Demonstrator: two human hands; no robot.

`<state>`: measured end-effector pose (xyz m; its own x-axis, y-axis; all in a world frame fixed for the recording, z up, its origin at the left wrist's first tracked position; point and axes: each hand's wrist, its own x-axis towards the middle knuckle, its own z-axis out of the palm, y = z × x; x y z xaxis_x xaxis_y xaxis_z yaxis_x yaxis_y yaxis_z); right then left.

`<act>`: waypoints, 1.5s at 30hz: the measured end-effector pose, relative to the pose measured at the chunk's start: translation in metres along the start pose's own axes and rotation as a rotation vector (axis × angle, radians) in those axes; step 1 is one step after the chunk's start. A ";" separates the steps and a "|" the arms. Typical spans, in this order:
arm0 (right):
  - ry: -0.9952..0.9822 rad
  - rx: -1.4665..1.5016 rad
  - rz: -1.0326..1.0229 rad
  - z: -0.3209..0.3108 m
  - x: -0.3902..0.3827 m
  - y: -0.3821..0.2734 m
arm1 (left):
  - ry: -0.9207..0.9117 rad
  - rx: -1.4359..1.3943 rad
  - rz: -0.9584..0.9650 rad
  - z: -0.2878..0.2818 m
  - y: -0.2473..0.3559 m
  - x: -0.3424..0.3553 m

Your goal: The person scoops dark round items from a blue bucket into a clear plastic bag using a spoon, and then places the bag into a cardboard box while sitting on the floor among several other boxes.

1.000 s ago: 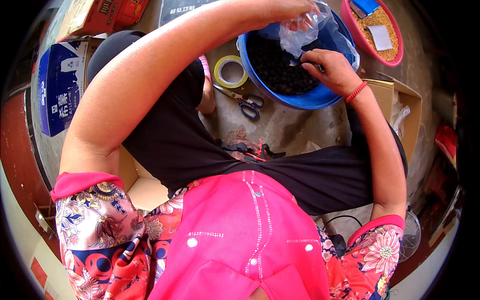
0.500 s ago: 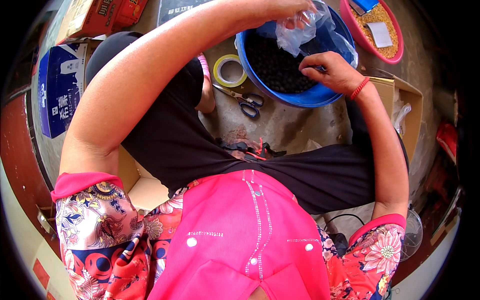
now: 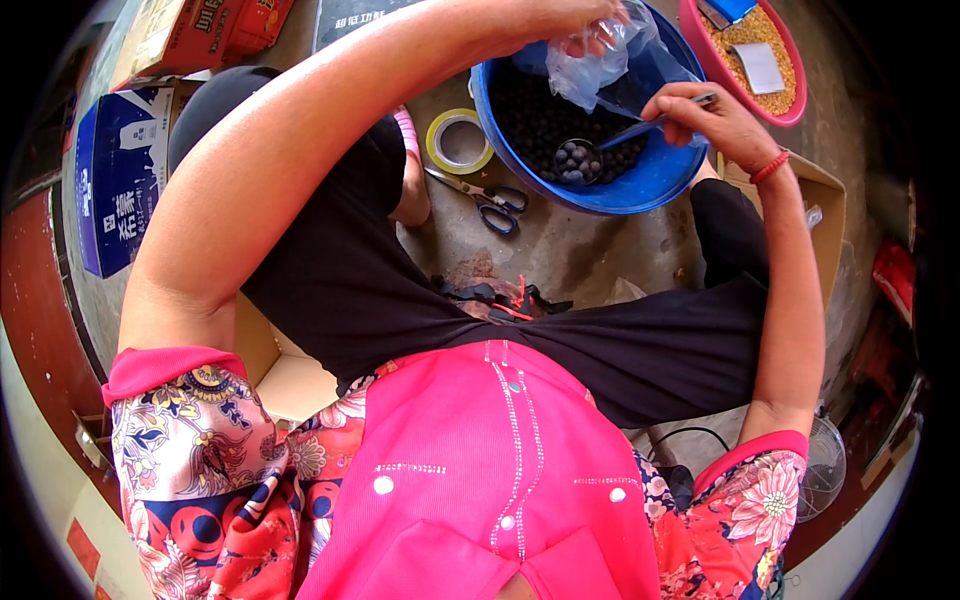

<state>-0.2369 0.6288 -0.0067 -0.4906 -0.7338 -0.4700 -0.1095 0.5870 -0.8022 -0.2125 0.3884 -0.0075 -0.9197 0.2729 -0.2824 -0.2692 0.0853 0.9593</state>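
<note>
A blue basin holds a mass of small round dark balls that look like berries or beans. My right hand is closed round the handle of a metal ladle, whose bowl is heaped with the dark balls, just over the others in the basin. Above the basin's far side, my left hand grips a clear plastic bag, which hangs down into the basin. Part of the left hand is hidden by the bag and the top edge of the view.
Left of the basin lie a roll of yellow tape and scissors on the floor. A pink basin of yellow grains stands at the far right. Cardboard boxes are to the right, with a blue box to the left.
My right hand has moved right and slightly up, raising the ladle so its filled bowl now shows. My left hand and the bag have hardly moved.
</note>
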 end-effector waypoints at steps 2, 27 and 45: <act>0.045 0.006 -0.024 -0.010 -0.009 -0.007 | 0.007 -0.005 0.009 -0.001 0.000 0.000; 0.528 -0.061 0.079 -0.050 -0.007 -0.008 | 0.006 0.160 -0.006 0.005 0.008 -0.017; 0.220 -0.273 -0.248 0.041 0.015 -0.014 | 0.047 0.211 -0.034 0.003 0.009 -0.010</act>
<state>-0.2072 0.5951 -0.0179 -0.5901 -0.7911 -0.1613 -0.4580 0.4925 -0.7400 -0.2052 0.3897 0.0039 -0.9248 0.2221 -0.3089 -0.2387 0.2934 0.9257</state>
